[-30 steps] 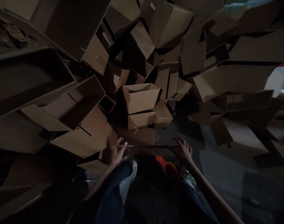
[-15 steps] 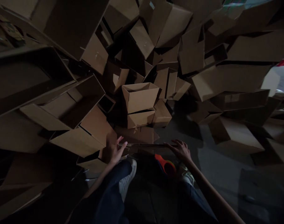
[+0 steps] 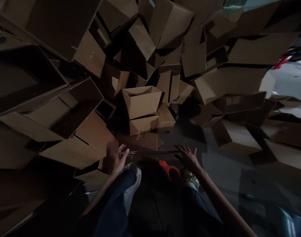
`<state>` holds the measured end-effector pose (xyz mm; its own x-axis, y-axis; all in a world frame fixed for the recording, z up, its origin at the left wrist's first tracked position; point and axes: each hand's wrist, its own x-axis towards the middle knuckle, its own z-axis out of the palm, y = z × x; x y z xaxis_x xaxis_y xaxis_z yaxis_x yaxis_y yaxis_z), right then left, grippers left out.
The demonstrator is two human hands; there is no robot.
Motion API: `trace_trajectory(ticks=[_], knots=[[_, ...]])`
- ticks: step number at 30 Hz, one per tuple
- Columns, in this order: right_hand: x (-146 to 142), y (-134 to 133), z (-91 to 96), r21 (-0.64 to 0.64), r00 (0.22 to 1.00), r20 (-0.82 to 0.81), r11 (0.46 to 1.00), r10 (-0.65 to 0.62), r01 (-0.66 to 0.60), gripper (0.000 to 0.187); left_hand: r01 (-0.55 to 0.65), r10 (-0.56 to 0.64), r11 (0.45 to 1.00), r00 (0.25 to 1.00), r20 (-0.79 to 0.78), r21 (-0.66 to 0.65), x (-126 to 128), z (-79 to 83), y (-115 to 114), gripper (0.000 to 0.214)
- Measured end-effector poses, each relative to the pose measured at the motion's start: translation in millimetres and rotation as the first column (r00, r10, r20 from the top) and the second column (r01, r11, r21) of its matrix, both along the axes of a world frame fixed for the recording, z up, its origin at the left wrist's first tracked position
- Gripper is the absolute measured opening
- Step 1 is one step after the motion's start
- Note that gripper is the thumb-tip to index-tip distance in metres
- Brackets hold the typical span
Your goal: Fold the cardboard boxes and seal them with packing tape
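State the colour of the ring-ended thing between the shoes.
The ring-ended thing is mostly orange, seen best in the head view.

Person's left hand point(image 3: 119, 162), fingers and thumb spread, at the left end of a thin cardboard piece point(image 3: 150, 152) seen edge-on. Right hand point(image 3: 188, 159), fingers fanned, at its right end; firmness of either grip indistinct. Item, near: orange ring-ended object point(image 3: 174, 173), on the floor point(image 3: 222, 174) between two shoes, left shoe point(image 3: 132, 189) pale. Item, centre, farther: open-topped carton point(image 3: 144, 104), upright on a lower carton point(image 3: 143, 125). Item, left: large open box point(image 3: 54, 113), tilted. Item, far right: red object point(image 3: 282, 62), blurred.
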<state>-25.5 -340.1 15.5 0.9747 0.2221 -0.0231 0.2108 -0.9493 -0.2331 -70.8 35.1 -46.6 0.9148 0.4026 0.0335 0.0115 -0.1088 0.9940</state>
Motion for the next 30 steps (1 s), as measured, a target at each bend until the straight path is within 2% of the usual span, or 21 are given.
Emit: trace_trajectory(ticks=[8, 14, 18, 21, 24, 27, 30], knots=[[-32.5, -7.5, -1.5, 0.019, 0.999, 0.033, 1.0, 0.014, -0.015, 0.028, 0.009, -0.009, 0.999, 1.0, 0.007, 0.036, -11.4, 2.2, -7.6, 0.06], [-38.6, -12.5, -0.2, 0.041, 1.0, 0.023, 0.999, -0.002, 0.001, 0.037, 0.036, -0.036, 0.999, 0.999, -0.01, -0.007, -11.6, 2.4, -12.0, 0.062], [-38.6, -8.1, 4.0, 0.054, 1.0, -0.021, 0.998, 0.011, -0.01, 0.037, 0.036, -0.038, 0.997, 0.999, -0.035, -0.062, -9.2, 10.5, -7.5, 0.074], [-45.5, -5.0, 3.8, 0.066, 0.999, -0.045, 0.998, -0.015, 0.018, 0.034, 0.082, -0.087, 0.993, 0.994, -0.059, -0.089, -4.6, 20.1, -2.1, 0.079], [-52.9, -3.8, 2.5, 0.076, 0.997, -0.058, 0.996, -0.051, 0.056, 0.034, 0.124, -0.132, 0.987, 0.988, -0.075, -0.107, 2.4, 25.3, -0.6, 0.075], [-53.8, -5.2, 6.0, 0.15, 0.996, -0.054, 0.985, -0.077, 0.084, 0.038, 0.059, -0.062, 0.994, 0.997, -0.039, -0.087, 7.2, 22.4, -4.4, 0.065], [-49.5, -7.4, 19.7, 0.236, 0.992, -0.123, 0.969, -0.041, 0.069, 0.038, -0.04, 0.04, 0.999, 0.999, 0.014, -0.001, 6.5, 18.5, -8.5, 0.048]])
